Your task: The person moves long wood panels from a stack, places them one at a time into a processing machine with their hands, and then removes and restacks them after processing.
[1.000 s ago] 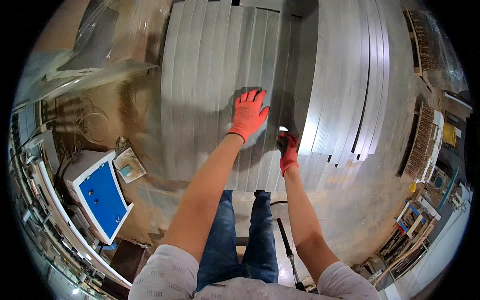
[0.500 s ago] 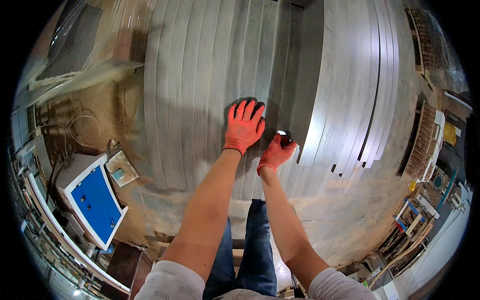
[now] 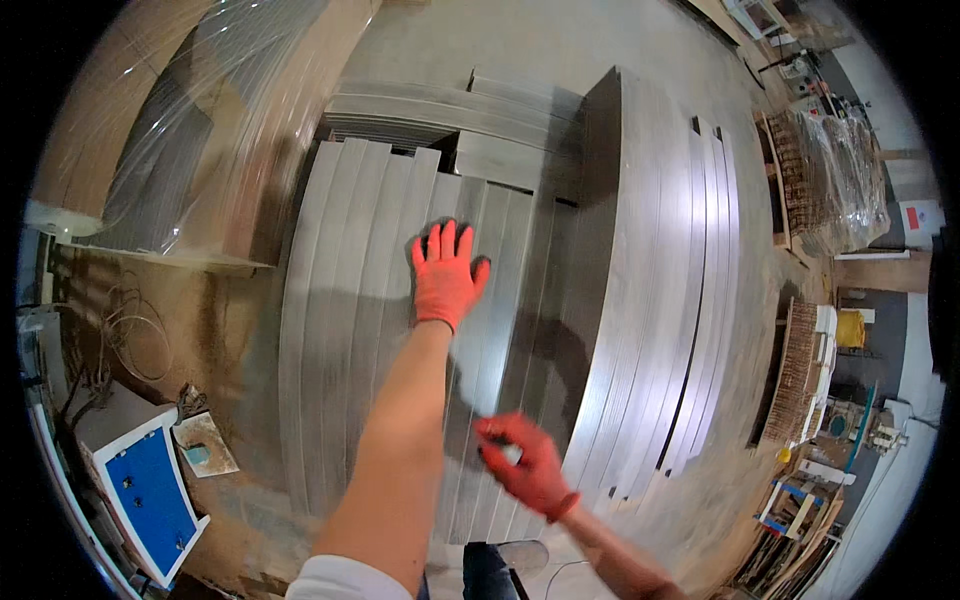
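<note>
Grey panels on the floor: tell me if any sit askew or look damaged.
No damage shows. The grey panels under the left hand lie side by side, but their far ends are stepped, not flush. The taller stack on the right fans out unevenly. The right hand is blurred.

Two red-gloved hands, left (image 3: 446, 280) and right (image 3: 527, 466), two stacks of grey panels (image 3: 370, 300) (image 3: 650, 280), one blue-fronted box (image 3: 150, 495).

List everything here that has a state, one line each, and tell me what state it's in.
Left hand: gloved, open, flat on the grey panels.
Right hand: gloved, blurred, fingers curled around a small pale object; grip unclear.
Grey panels: stacked lying flat, side by side.
Taller panel stack: lying flat, edges staggered.
Wrapped stack: covered in clear film.
Blue-faced box: lid shut.
</note>
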